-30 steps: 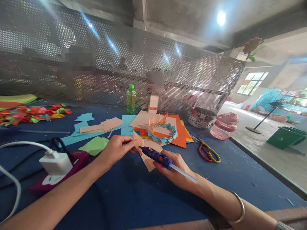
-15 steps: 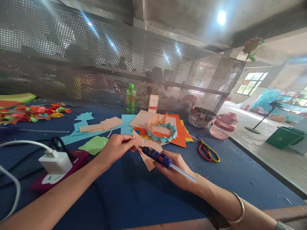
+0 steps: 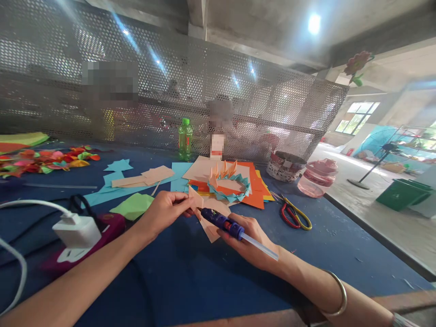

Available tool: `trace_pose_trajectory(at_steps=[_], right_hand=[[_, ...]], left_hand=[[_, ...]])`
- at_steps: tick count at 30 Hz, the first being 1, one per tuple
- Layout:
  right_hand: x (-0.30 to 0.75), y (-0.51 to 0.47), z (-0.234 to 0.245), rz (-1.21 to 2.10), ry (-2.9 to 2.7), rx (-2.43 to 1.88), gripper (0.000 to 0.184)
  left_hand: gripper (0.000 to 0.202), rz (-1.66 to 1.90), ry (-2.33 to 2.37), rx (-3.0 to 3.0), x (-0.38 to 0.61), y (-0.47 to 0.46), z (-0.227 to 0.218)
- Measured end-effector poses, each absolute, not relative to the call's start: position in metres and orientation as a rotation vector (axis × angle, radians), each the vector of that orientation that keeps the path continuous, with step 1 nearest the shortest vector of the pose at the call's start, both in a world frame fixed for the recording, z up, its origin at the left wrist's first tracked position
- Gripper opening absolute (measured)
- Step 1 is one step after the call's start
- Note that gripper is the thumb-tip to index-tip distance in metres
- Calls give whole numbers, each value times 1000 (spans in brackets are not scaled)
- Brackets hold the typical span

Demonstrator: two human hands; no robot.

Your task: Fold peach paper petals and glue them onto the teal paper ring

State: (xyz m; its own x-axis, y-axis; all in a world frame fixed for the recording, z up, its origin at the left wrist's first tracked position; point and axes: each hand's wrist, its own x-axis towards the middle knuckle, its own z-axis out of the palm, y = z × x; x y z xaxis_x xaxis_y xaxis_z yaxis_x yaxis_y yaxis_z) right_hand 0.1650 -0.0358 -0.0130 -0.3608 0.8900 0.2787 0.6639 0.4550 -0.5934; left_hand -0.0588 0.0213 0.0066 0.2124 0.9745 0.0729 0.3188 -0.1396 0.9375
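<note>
My left hand [image 3: 170, 210] pinches a small piece of peach paper [image 3: 195, 198] between thumb and fingers. My right hand [image 3: 250, 238] is wrapped round a dark blue hot glue gun [image 3: 218, 219], with a clear glue stick [image 3: 260, 246] jutting from its back. The gun's nozzle points left and meets or nearly meets the peach paper; whether they touch I cannot tell. Beneath the gun lie more peach paper pieces [image 3: 210, 230]. Just beyond the hands, a ring of folded light-blue paper [image 3: 233, 196] with orange points [image 3: 228, 170] rests on orange and peach sheets [image 3: 257, 188].
Scissors [image 3: 295, 215], a pink water container [image 3: 316, 178] and a round tub [image 3: 286, 165] stand to the right. A green bottle [image 3: 185, 140] is at the back by the perforated screen [image 3: 153, 109]. A power strip [image 3: 112, 227] with a white charger [image 3: 77, 230] and cables lies left.
Both hands, the glue gun and the peach paper hold nearly the same positions. The whole view has shifted very slightly.
</note>
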Motion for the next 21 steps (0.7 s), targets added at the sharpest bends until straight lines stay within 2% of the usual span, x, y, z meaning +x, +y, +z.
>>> trace_pose_trajectory(at_steps=[21], right_hand=[[167, -36, -13, 518, -2172, -1265, 23]], left_hand=[[28, 1057, 1250, 1597, -66, 26, 9]])
